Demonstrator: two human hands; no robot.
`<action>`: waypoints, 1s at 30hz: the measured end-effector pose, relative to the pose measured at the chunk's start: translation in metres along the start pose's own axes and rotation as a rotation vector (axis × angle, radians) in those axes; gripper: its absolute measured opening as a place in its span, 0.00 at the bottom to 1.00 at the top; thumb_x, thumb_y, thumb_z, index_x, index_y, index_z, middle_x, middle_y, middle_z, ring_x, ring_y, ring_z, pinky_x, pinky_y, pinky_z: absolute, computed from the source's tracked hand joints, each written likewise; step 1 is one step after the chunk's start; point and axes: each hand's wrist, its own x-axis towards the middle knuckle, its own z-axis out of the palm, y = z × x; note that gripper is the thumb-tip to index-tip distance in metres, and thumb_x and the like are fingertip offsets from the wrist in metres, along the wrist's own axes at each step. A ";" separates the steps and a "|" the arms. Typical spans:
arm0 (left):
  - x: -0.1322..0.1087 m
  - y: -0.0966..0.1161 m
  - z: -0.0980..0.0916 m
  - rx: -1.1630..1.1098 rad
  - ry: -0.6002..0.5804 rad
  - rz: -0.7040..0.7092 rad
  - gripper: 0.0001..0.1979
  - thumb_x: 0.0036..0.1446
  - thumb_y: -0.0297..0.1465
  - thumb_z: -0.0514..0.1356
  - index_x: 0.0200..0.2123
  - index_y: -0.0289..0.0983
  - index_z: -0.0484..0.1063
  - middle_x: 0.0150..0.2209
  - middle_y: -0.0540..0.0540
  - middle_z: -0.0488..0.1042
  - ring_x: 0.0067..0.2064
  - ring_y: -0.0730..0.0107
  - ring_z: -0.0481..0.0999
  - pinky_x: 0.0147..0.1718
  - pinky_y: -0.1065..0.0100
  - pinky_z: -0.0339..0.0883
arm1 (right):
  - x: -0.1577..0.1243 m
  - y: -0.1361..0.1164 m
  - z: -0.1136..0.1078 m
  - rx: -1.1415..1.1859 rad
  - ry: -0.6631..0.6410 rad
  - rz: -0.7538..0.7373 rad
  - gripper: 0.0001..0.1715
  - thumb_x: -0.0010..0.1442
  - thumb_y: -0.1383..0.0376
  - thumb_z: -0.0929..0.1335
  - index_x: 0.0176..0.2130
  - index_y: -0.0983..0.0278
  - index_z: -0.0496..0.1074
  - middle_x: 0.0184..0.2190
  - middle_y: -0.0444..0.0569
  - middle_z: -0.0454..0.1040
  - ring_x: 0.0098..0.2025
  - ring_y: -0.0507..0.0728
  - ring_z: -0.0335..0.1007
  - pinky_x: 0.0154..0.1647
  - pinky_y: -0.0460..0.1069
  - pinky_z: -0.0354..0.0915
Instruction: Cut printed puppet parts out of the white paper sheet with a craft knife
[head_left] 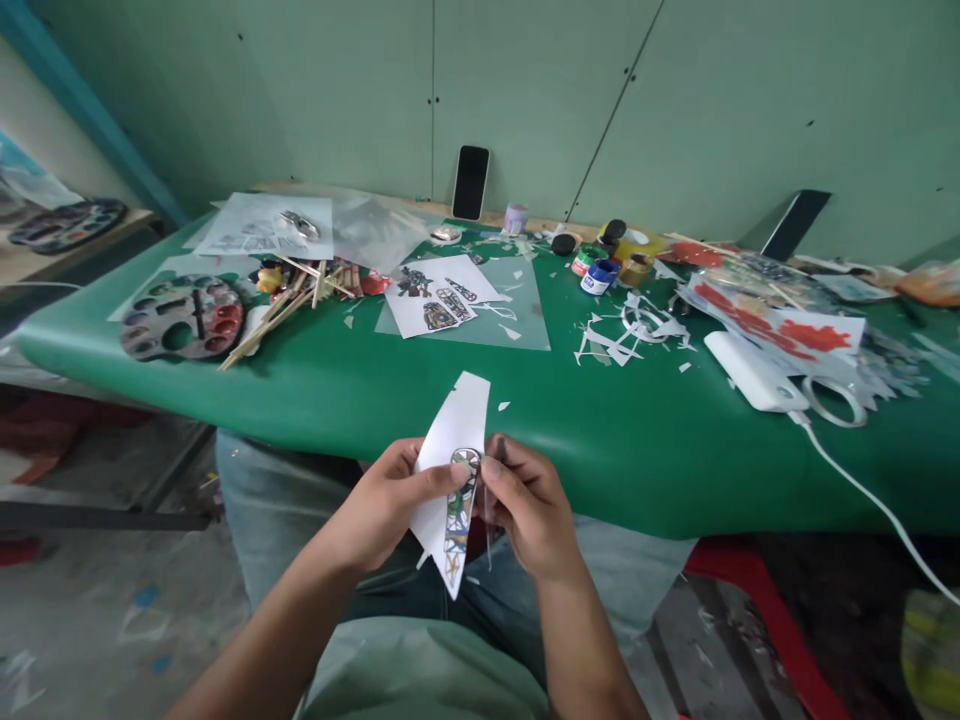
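Observation:
My left hand [401, 490] grips a piece of white paper [446, 440] with its thumb on top. A narrow coloured drawing [457, 520] runs down the paper's right side to a pointed lower end. At the drawing's upper right edge, my right hand [525, 490] is closed in a pinch, thumb against bent fingers. A thin pale strip hangs below these fingers; a dark, slender bit shows above them, too blurred to name. Both hands are above my lap, at the near edge of the green table [337, 385]. A small paper scrap [504, 406] lies just beyond them.
Printed paper [420, 310], a paint palette [184, 325] and wooden sticks [274, 320] lie left and centre. Paint jars [600, 277] stand behind paper offcuts [630, 330]. At right is a white device [754, 370] with a cable. A phone [471, 183] leans on the wall.

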 end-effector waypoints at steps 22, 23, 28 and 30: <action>0.011 0.003 -0.003 0.441 0.154 0.273 0.25 0.54 0.54 0.57 0.27 0.36 0.64 0.19 0.55 0.59 0.20 0.79 0.58 0.16 0.77 0.53 | 0.001 -0.016 0.014 -0.686 0.382 -0.169 0.14 0.59 0.54 0.68 0.31 0.62 0.69 0.21 0.41 0.65 0.22 0.49 0.57 0.24 0.45 0.55; 0.012 0.002 -0.002 0.438 0.143 0.293 0.25 0.55 0.54 0.57 0.28 0.36 0.64 0.20 0.55 0.59 0.20 0.79 0.58 0.16 0.77 0.53 | 0.001 -0.015 0.014 -0.673 0.353 -0.137 0.15 0.59 0.54 0.68 0.29 0.62 0.68 0.20 0.39 0.63 0.22 0.48 0.56 0.22 0.44 0.53; 0.013 -0.001 0.003 0.428 0.146 0.311 0.21 0.56 0.50 0.58 0.31 0.36 0.65 0.20 0.55 0.60 0.20 0.80 0.59 0.15 0.77 0.53 | 0.006 -0.008 0.009 -0.476 0.321 -0.145 0.23 0.61 0.54 0.66 0.22 0.61 0.56 0.18 0.38 0.54 0.21 0.47 0.50 0.21 0.44 0.50; 0.015 -0.001 0.003 0.398 0.178 0.304 0.21 0.56 0.50 0.59 0.30 0.36 0.64 0.19 0.56 0.59 0.18 0.80 0.58 0.14 0.77 0.53 | 0.008 -0.006 0.007 -0.368 0.342 -0.147 0.22 0.61 0.54 0.66 0.23 0.61 0.57 0.20 0.38 0.55 0.22 0.48 0.50 0.22 0.44 0.52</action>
